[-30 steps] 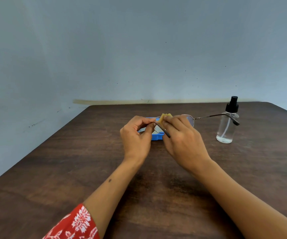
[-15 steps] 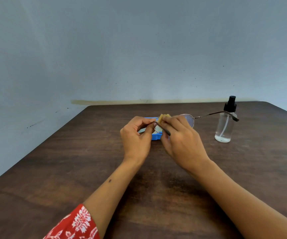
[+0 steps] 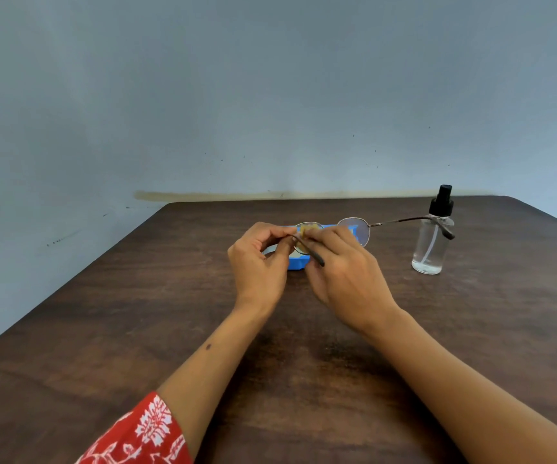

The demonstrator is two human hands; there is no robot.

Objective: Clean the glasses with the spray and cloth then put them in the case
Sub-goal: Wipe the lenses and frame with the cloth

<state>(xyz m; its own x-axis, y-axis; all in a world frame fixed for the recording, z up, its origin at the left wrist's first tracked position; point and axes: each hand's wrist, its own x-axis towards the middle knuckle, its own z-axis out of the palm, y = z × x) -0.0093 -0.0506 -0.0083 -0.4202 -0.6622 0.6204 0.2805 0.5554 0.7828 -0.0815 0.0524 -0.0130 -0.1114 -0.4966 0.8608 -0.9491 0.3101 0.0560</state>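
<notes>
Pinching the glasses [image 3: 354, 231] lengthwise left-right, left hand [image 3: 258, 266] grips frame, right hand [image 3: 344, 272] cloth [image 3: 308, 229].

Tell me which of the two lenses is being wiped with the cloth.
The lens on the person's left: the yellow cloth is pressed on it between both hands. The other lens, toward the spray bottle, is uncovered.

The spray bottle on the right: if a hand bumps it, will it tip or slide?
The spray bottle stands tall and narrow, so it probably tips easily. Little liquid shows at its bottom, so it is likely light. Its smooth clear wall may feel slippery.
</notes>
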